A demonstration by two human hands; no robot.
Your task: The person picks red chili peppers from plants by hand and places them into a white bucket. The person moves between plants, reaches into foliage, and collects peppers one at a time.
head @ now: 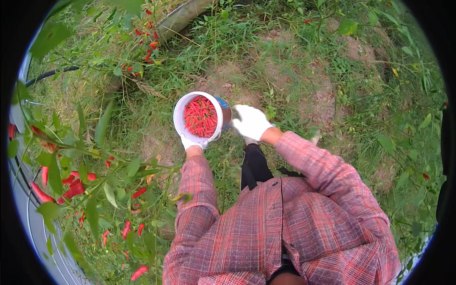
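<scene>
My left hand (192, 142), in a white glove, grips the near rim of a white plastic bucket (179, 113). Many small red chili peppers (200, 117) lie inside it; the bucket leans so that its mouth faces me. Part of its outer side, with a blue and brown print, shows at the right. My right hand (251, 122), also white-gloved and slightly blurred, is just right of the bucket, its fingers apart and nothing visible in them. Whether it touches the bucket is unclear.
Chili plants with red peppers (73, 188) hang close at the left. More red peppers (148, 55) grow at the upper left, near a weathered pole (183, 16) and a black hose (51, 73). Grass and bare soil (320, 96) lie underfoot. Leafy plants stand along the right.
</scene>
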